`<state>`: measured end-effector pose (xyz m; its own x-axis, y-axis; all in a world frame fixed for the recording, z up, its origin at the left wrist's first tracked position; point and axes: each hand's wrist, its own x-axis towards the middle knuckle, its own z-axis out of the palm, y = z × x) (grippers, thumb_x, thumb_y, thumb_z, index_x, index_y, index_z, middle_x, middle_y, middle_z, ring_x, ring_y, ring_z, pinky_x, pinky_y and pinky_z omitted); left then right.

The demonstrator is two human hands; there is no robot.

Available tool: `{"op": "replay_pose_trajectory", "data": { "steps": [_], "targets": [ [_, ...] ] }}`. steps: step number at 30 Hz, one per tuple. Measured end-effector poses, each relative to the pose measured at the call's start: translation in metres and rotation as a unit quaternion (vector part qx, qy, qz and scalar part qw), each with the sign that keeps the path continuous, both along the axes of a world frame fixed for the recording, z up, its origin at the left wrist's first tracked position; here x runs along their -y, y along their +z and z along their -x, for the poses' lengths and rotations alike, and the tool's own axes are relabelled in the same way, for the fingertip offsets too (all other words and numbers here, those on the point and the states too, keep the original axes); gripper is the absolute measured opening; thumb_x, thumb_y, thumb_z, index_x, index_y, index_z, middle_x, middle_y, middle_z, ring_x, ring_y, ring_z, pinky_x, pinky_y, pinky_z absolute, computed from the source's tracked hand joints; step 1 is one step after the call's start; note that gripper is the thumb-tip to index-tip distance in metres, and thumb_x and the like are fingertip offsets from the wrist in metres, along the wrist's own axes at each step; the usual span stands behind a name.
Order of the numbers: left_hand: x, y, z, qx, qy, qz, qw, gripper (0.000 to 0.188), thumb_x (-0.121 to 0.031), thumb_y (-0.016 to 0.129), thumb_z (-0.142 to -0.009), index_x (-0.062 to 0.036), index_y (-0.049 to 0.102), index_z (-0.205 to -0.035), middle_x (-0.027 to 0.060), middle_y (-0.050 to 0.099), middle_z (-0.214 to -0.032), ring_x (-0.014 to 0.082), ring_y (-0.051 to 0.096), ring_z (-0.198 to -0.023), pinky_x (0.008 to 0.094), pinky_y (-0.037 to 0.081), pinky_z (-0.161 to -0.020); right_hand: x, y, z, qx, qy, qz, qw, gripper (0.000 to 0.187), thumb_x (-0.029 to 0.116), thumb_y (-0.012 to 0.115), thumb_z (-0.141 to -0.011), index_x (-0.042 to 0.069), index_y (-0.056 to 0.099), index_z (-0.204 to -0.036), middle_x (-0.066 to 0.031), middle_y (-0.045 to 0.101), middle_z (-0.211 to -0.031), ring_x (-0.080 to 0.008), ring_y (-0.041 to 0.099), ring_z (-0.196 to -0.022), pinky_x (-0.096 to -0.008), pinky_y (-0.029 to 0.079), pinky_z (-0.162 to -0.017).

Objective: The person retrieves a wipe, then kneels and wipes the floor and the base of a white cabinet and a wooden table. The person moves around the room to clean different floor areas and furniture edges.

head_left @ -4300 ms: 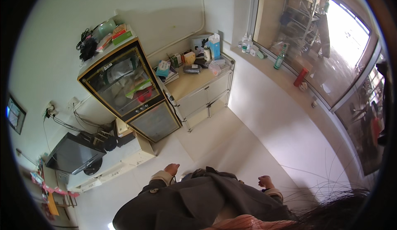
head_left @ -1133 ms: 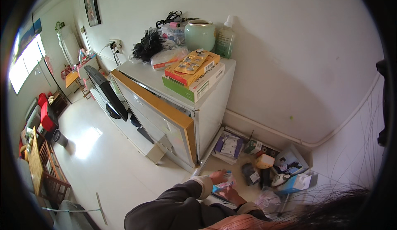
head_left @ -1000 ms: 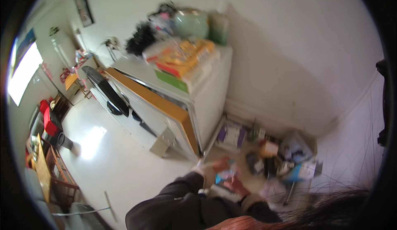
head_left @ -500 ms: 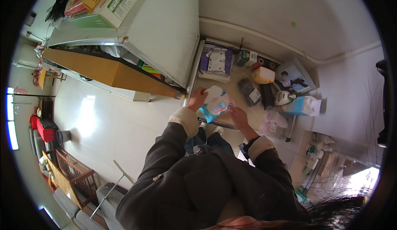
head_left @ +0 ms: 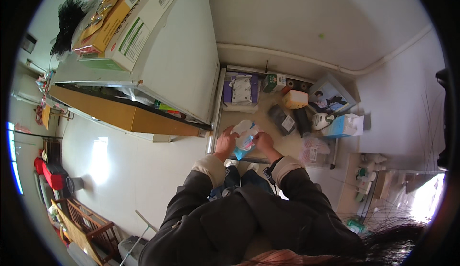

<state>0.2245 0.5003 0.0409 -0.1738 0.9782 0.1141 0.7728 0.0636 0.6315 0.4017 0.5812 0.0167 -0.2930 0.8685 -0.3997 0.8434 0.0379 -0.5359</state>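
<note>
A soft white and blue packet (head_left: 245,136) is held between both hands just above the low cabinet top (head_left: 261,122). My left hand (head_left: 224,143) grips its left side. My right hand (head_left: 263,143) grips its right side, fingers curled over the edge. Both dark sleeves with pale cuffs come up from the lower edge. Beyond the packet lie a purple and white pack (head_left: 241,89), an orange block (head_left: 295,99) and a dark flat pouch (head_left: 281,119).
A tall glass-door fridge (head_left: 158,69) stands at the left, boxes (head_left: 129,22) stacked on top. On the cabinet top are a framed picture (head_left: 330,96), a pale blue box (head_left: 342,126) and a clear bag (head_left: 314,151). A wooden crate (head_left: 79,223) sits lower left.
My view has swung from the room down onto the low cabinet top. Both hands have come together on the white and blue packet and hold it there, closer in than half a second ago.
</note>
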Motion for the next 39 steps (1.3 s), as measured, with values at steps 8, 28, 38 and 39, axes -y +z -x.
{"op": "replay_pose_trajectory", "data": {
  "steps": [8, 28, 38, 39],
  "targets": [
    [0.008, 0.016, -0.011, 0.051, 0.006, 0.064, 0.997, 0.025, -0.016, 0.069, -0.068, -0.0080, 0.063, -0.091, 0.0153, 0.045, -0.130, 0.0355, 0.043, -0.120, 0.0421, 0.042, -0.095, 0.011, 0.005, 0.027, -0.138, 0.008, 0.029, 0.990, 0.022, 0.026, 0.066, -0.066, 0.007, 0.066, -0.075, -0.0153, 0.066, -0.079, -0.0319, 0.063, -0.077, -0.0410, 0.049, -0.069],
    [0.018, -0.009, -0.022, 0.065, 0.139, 0.079, 0.985, 0.025, -0.019, 0.059, -0.073, -0.0001, 0.063, -0.087, 0.0144, 0.050, -0.125, 0.0355, 0.048, -0.112, 0.0421, 0.043, -0.091, 0.000, 0.037, -0.011, -0.048, 0.113, -0.140, 0.983, 0.013, 0.018, 0.058, -0.073, 0.011, 0.069, -0.077, -0.0124, 0.064, -0.079, -0.0324, 0.062, -0.076, -0.0424, 0.050, -0.066],
    [0.024, -0.014, -0.017, 0.110, 0.158, 0.083, 0.978, 0.022, -0.020, 0.059, -0.072, -0.0019, 0.064, -0.083, 0.0112, 0.053, -0.120, 0.0342, 0.048, -0.110, 0.0412, 0.042, -0.091, 0.002, 0.021, -0.001, -0.025, 0.160, -0.105, 0.981, 0.011, 0.020, 0.061, -0.074, 0.012, 0.068, -0.079, -0.0109, 0.064, -0.080, -0.0306, 0.062, -0.076, -0.0409, 0.049, -0.066],
    [0.024, -0.014, -0.017, 0.100, 0.158, 0.078, 0.979, 0.022, -0.020, 0.059, -0.071, -0.0020, 0.064, -0.083, 0.0111, 0.053, -0.120, 0.0341, 0.049, -0.110, 0.0411, 0.042, -0.091, 0.003, 0.021, 0.002, -0.005, 0.165, -0.097, 0.981, 0.011, 0.020, 0.062, -0.074, 0.012, 0.067, -0.079, -0.0107, 0.064, -0.079, -0.0298, 0.062, -0.076, -0.0403, 0.049, -0.066]
  ]
}}
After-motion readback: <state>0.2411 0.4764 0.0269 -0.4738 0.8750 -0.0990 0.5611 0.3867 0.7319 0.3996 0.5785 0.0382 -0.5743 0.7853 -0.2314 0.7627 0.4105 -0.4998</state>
